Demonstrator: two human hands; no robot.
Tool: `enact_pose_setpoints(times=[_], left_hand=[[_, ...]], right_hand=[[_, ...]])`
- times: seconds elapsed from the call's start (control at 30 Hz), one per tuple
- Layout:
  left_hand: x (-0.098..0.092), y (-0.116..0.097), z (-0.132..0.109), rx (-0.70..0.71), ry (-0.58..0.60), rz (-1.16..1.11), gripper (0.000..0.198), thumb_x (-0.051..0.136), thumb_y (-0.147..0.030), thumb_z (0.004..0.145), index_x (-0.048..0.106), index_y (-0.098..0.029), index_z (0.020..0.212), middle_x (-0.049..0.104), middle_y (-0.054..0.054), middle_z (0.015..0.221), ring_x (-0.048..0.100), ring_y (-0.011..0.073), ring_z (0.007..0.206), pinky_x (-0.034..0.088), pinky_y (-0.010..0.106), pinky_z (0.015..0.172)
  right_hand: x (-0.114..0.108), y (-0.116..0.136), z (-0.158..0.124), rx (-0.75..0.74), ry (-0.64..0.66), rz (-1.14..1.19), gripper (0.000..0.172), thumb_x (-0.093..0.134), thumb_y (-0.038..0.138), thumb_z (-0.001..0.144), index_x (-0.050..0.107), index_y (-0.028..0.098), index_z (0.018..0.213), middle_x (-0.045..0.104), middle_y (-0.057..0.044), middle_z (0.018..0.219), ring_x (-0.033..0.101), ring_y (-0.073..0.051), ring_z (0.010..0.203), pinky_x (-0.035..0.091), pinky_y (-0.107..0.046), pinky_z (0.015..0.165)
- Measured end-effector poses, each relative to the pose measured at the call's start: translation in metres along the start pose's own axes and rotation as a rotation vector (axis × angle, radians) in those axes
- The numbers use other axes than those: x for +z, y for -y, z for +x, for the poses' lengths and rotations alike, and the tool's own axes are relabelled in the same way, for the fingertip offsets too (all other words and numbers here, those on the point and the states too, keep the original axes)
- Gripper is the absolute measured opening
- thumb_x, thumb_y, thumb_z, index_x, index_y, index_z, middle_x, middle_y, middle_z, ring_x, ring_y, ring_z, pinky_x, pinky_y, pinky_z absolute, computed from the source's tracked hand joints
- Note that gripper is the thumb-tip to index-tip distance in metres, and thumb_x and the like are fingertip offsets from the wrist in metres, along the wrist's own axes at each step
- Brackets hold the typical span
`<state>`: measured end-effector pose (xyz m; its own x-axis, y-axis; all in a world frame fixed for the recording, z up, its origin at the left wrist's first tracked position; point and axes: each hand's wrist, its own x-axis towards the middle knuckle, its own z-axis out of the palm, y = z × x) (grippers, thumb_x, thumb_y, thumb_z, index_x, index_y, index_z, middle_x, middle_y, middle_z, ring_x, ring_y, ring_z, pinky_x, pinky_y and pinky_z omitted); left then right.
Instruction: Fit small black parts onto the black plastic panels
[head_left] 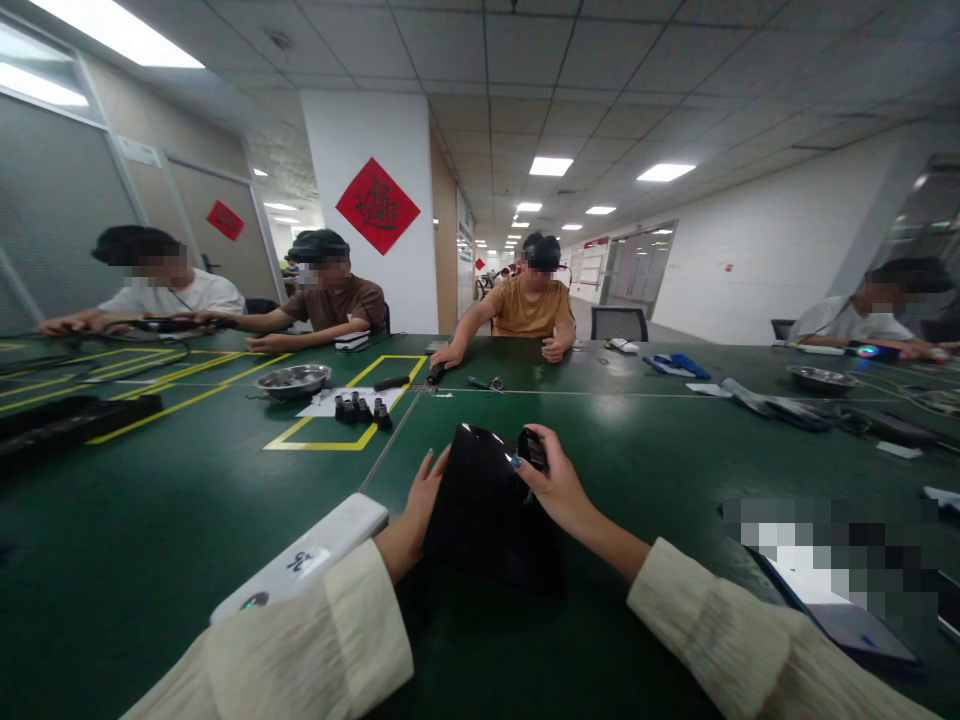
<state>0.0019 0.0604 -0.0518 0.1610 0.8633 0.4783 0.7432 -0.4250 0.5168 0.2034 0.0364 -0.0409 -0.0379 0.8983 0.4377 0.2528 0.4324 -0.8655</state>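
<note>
A glossy black panel-like object (pixel 487 510) is tilted up over the green table in the middle of the view. My left hand (pixel 426 500) lies along its left edge, the fingers partly hidden behind it. At its upper right, my right hand (pixel 553 480) is closed around a small black part (pixel 532 450), the thumb resting on the glossy face. Whether that part belongs to the panel cannot be made out. Beside my left forearm lies a white box-shaped device (pixel 304 560) with a label.
Black cylindrical parts (pixel 362 410) stand on white paper inside a yellow taped outline. A metal bowl (pixel 294 381) is left of them. Across the green table (pixel 645 480), a person in a tan shirt reaches toward a dark tool. A tablet (pixel 847 610) lies right.
</note>
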Motion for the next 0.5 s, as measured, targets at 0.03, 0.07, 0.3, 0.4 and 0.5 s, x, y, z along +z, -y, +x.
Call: enact_pose_setpoints(times=[0.03,0.07,0.3,0.4,0.5], left_hand=[[-0.003,0.004,0.001,-0.012,0.033,0.064,0.029,0.053,-0.016,0.078,0.066,-0.025,0.101,0.065,0.01,0.109,0.044,0.0301,0.122,0.03,0.05,0.105],[-0.006,0.007,0.002,-0.044,0.065,0.181,0.033,0.047,-0.012,0.078,0.066,-0.023,0.103,0.064,0.01,0.113,0.039,0.0304,0.127,0.025,0.053,0.107],[-0.016,0.014,0.02,-0.259,0.022,0.467,0.053,0.036,-0.007,0.076,0.046,-0.004,0.128,0.041,0.02,0.138,0.027,0.0313,0.134,0.03,0.047,0.105],[-0.01,0.01,0.025,-0.286,-0.045,0.375,0.051,0.037,-0.018,0.081,0.043,0.002,0.128,0.035,0.022,0.141,0.027,0.0312,0.134,0.028,0.041,0.109],[-0.002,0.002,0.019,-0.239,-0.145,0.324,0.053,0.04,-0.023,0.081,0.041,0.0,0.128,0.035,0.021,0.141,0.031,0.0308,0.131,0.028,0.042,0.108]], right_hand=[[-0.001,-0.001,0.001,-0.006,-0.006,-0.007,0.053,0.06,0.047,0.074,0.039,0.023,0.116,0.057,-0.004,0.093,0.058,-0.021,0.089,0.046,-0.035,0.077],[-0.001,-0.001,0.001,-0.01,-0.006,-0.008,0.052,0.06,0.047,0.074,0.04,0.023,0.116,0.057,-0.004,0.093,0.058,-0.021,0.088,0.046,-0.035,0.077],[0.004,0.002,0.0,0.016,0.041,0.041,0.054,0.062,0.047,0.072,0.04,0.025,0.116,0.058,-0.004,0.096,0.058,-0.021,0.088,0.047,-0.034,0.076],[0.008,0.001,0.0,0.031,0.057,0.003,0.057,0.061,0.049,0.074,0.039,0.025,0.121,0.059,-0.005,0.1,0.059,-0.022,0.091,0.046,-0.035,0.079],[0.014,0.0,0.0,0.043,0.047,-0.104,0.06,0.061,0.051,0.073,0.041,0.027,0.124,0.059,-0.006,0.104,0.058,-0.024,0.095,0.044,-0.038,0.082]])
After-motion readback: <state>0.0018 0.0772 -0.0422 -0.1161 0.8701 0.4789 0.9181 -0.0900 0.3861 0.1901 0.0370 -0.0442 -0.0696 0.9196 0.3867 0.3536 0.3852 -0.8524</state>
